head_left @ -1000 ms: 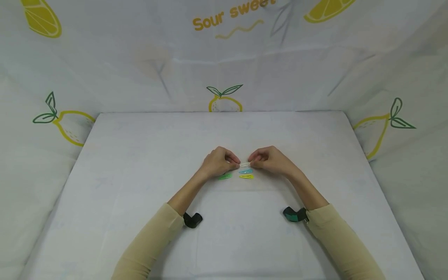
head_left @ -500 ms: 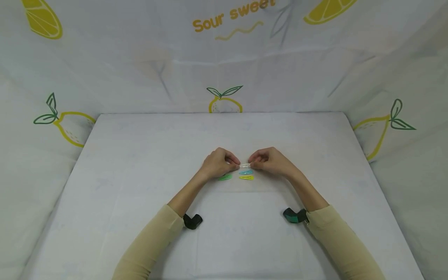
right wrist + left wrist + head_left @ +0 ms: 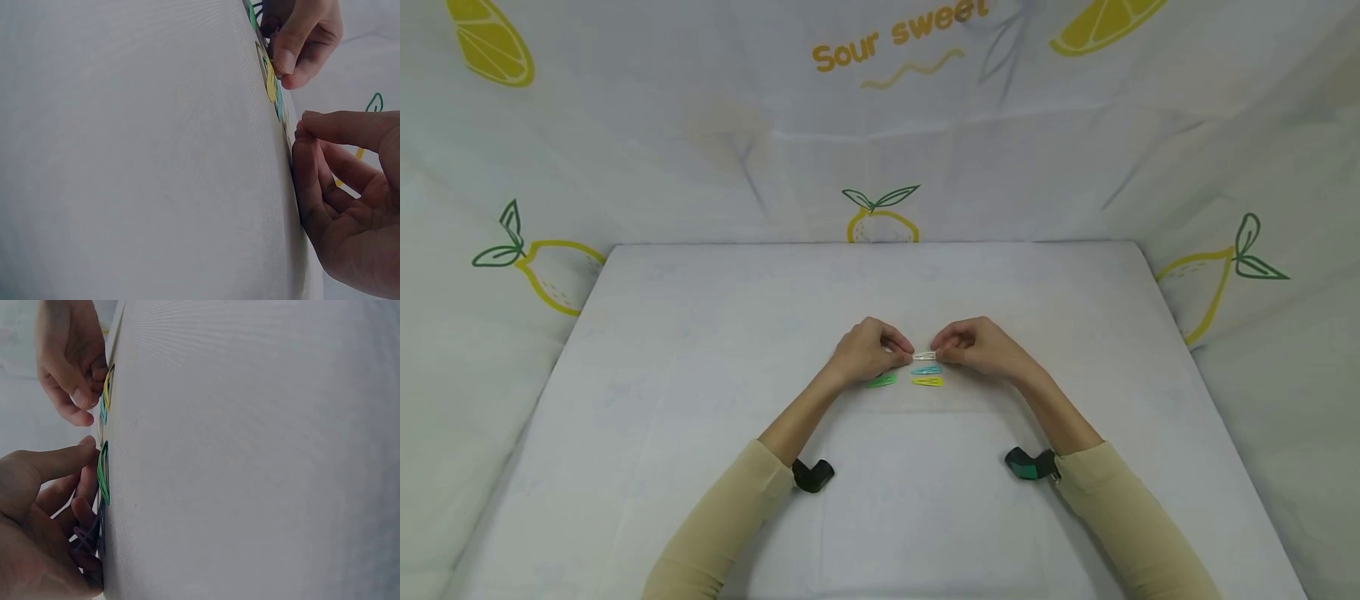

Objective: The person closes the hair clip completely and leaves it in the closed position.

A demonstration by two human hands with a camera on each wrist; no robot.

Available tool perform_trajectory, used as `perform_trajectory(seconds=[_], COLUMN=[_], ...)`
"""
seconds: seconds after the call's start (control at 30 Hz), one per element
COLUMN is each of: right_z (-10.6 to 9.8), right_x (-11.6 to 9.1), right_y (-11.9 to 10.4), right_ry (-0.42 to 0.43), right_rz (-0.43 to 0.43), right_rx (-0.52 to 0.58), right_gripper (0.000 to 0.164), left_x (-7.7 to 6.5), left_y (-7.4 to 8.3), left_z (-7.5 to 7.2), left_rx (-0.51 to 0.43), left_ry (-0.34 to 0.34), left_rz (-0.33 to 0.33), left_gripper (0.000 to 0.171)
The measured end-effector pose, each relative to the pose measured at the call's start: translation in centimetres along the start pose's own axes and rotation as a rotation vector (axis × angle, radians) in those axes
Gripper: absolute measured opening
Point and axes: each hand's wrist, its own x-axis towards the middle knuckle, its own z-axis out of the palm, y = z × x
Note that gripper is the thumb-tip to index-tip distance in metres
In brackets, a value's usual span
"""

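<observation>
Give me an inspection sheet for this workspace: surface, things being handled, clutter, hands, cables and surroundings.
Surface: flat white cloth-covered table.
Job's things: slim white tapered hair clip; nearer the person, light-blue tapered hair clip, then yellow tapered hair clip; green tapered hair clip left of the yellow; dark purple clip-like piece, partly hidden by the left hand.
Clutter: nothing seen.
Hands: left and right hand at opposite ends of the white clip, apparently pinching it.
Cables: nothing seen.
Surroundings: white fabric walls with lemon prints.
</observation>
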Motion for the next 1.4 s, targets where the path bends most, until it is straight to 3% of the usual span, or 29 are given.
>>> perform_trajectory(seconds=[0.27, 0.63, 1.03, 1.4], right_z=[0.0, 0.1, 0.1, 0.1], right_x=[-0.1, 0.1, 0.3, 1.3], right_y=[0.1, 0.3, 0.0, -0.8], right_ry=[0.002, 0.004, 0.023, 0.038], right_rz=[0.005, -0.011, -0.009, -0.057], right_rx=[-0.009, -0.007, 0.004, -0.022], right_gripper=[0.019, 0.020, 0.019, 0.016], left_x=[0.1, 0.0, -0.8, -1.7], left_y=[-0.1, -0.8, -1.7, -2.6], left_z=[0.0, -0.4, -2.0, -3.1], left_rx=[-0.011, -0.110, -0.175, -0.118], left_ry=[-0.004, 0.013, 0.075, 0.148], left_rz=[0.016, 0.074, 0.102, 0.085], left_gripper=[0.009, 0.010, 0.012, 0.012])
